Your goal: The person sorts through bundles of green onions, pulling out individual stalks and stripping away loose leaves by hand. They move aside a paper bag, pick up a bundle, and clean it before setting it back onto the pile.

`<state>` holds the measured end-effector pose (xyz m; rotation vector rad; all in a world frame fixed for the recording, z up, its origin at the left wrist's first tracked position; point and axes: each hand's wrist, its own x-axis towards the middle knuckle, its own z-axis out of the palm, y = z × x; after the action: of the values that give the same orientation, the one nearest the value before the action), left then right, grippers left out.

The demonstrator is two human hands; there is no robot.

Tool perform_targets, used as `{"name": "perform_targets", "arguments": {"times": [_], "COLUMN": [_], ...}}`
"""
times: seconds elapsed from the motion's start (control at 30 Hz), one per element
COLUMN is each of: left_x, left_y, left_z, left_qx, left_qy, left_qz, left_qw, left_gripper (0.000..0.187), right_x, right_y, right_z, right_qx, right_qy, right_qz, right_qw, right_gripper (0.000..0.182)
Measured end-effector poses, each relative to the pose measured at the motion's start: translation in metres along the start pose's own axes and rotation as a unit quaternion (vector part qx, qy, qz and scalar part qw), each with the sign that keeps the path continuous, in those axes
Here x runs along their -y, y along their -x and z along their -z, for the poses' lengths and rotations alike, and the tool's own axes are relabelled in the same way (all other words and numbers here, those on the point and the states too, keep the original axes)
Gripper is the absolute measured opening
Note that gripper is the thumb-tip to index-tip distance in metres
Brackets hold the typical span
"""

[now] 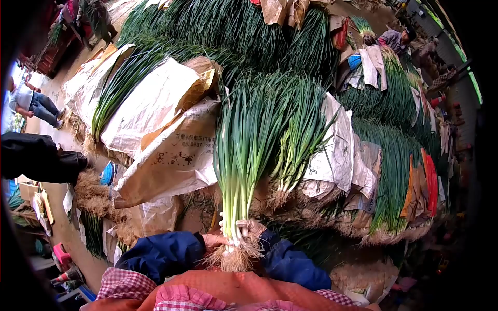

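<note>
A bunch of green onions (237,199) stands upright before my chest, with its white stems and stringy roots at the bottom and long green leaves fanning away. My left hand (215,240) grips the stems low on the left side, just above the roots. From the right, my right hand (252,227) is wrapped round the same white stems, its fingers partly hidden behind them. Beyond the leaves lies a smaller loose bundle of green onions (296,150), roots toward me. A printed paper sack (179,155) lies flat on the pile left of my bunch.
Large heaps of green onions (228,31) fill the far side, and more bundles (391,181) lie at the right. White paper sacks (332,150) cover parts of the pile. A person (37,101) stands at the left; another (397,40) is at the upper right.
</note>
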<state>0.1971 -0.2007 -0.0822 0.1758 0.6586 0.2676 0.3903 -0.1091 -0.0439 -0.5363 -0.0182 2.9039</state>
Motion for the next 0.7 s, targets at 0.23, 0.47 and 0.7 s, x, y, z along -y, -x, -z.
{"name": "perform_targets", "arguments": {"times": [0.23, 0.47, 0.7], "left_x": [-0.142, -0.144, -0.106], "left_y": [0.033, 0.042, 0.046], "left_z": [-0.035, -0.083, -0.031], "left_qx": [-0.158, -0.423, -0.291], "left_qy": [-0.005, -0.439, -0.107], "left_qz": [-0.06, -0.009, -0.037], "left_qw": [0.986, 0.793, 0.95], "left_gripper": [0.056, 0.044, 0.025], "right_x": [-0.033, -0.108, -0.024], "right_y": [-0.034, -0.106, -0.019], "right_z": [-0.028, -0.026, -0.109], "right_qx": [-0.17, -0.264, -0.124], "right_qy": [0.176, 0.367, 0.584], "right_qz": [0.107, 0.187, -0.036], "right_qw": [0.964, 0.872, 0.801], "right_gripper": [0.021, 0.036, 0.057]}}
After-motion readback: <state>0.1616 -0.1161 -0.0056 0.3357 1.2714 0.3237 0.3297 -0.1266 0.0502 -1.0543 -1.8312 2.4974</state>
